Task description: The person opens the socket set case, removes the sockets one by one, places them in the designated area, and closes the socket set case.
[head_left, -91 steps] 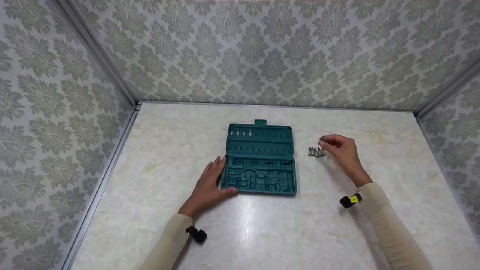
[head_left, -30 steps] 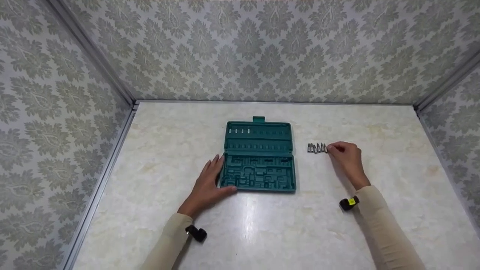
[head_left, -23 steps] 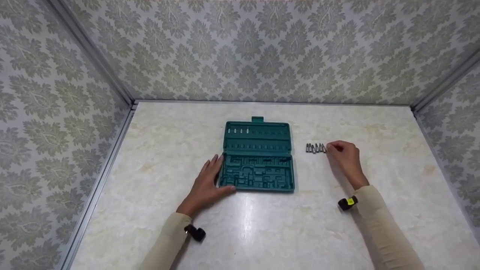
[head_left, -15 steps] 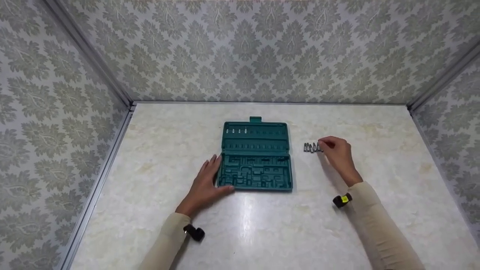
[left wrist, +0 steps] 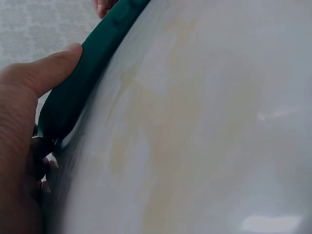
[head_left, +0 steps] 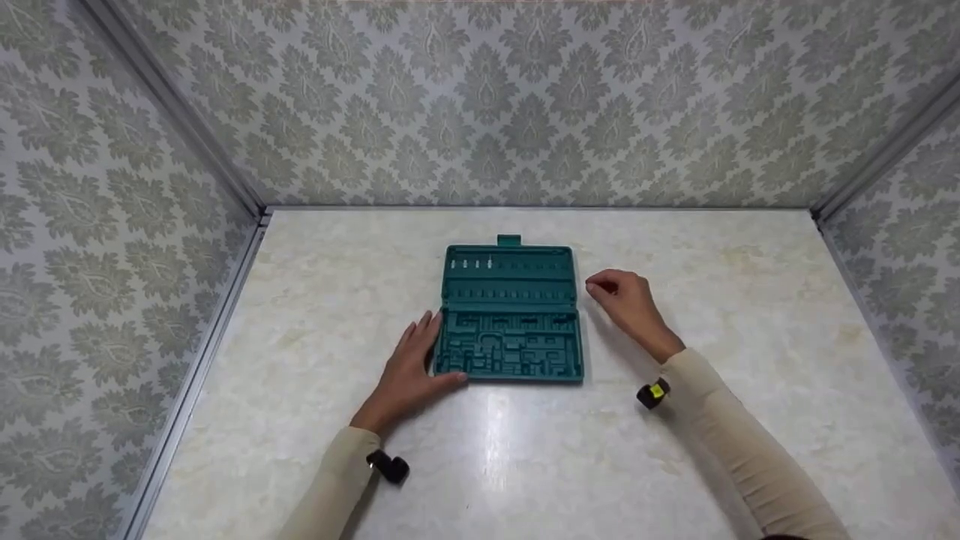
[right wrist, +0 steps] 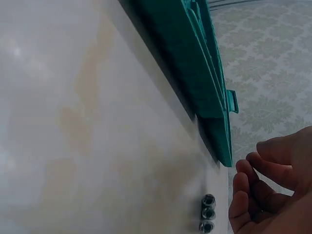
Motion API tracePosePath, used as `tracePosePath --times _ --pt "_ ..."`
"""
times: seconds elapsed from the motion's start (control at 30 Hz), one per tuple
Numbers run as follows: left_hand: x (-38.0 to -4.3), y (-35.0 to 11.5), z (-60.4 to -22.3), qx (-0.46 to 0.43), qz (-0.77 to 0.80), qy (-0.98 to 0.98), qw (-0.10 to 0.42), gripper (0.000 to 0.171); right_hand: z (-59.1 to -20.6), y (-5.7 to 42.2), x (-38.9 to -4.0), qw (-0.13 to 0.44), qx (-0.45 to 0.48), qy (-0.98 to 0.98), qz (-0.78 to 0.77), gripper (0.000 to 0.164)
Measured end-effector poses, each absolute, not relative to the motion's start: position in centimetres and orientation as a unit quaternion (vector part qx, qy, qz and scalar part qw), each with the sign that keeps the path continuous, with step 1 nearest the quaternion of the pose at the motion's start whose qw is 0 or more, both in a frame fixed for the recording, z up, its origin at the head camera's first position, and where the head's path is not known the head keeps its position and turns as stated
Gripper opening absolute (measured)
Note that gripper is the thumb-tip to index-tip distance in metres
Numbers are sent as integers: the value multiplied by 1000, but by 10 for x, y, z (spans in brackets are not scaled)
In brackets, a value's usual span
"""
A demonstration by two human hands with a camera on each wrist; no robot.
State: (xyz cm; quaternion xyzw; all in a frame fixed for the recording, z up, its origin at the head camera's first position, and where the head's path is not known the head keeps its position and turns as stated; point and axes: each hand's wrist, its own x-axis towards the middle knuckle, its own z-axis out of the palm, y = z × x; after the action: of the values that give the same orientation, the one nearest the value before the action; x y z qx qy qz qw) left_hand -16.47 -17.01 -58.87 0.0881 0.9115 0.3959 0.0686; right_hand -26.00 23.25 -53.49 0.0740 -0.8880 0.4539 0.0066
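While the left hand (head_left: 409,373) grips the near left corner of the open green case (head_left: 525,379), thumb along the near edge and fingers against the left side, the right hand (head_left: 624,296) hangs just beyond the right edge of the lid. The case lies flat and unfolded on the pale surface (head_left: 337,262), its latch (head_left: 509,240) at the far end. Four small silver bits (head_left: 465,264) stand in a row at the left of the lid's far strip. In the right wrist view, three round-ended metal sockets (right wrist: 208,213) rest on the surface, side by side, near the right hand and apart from the case. The right hand's fingers are drawn in narrowly toward the thumb; whether they hold a small part cannot be told. The step in hand appears to be bringing a loose part to the case for slotting. The next move would seem to call for a short reach leftward over the lid, careful alignment with a slot and a light press, with the left hand steadying the case.
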Motion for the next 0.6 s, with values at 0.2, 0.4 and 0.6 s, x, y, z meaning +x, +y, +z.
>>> tracePosePath --times 0.2,0.4,0.6 --pt "-165 -169 -587 87 400 910 66 120 -531 213 -266 -3 101 -886 452 23" --pt "-163 -171 -589 83 401 910 67 120 -526 194 -273 -27 127 -875 466 24" --pt "-163 -170 -588 78 401 910 70 120 -525 175 -285 -38 144 -871 468 25"
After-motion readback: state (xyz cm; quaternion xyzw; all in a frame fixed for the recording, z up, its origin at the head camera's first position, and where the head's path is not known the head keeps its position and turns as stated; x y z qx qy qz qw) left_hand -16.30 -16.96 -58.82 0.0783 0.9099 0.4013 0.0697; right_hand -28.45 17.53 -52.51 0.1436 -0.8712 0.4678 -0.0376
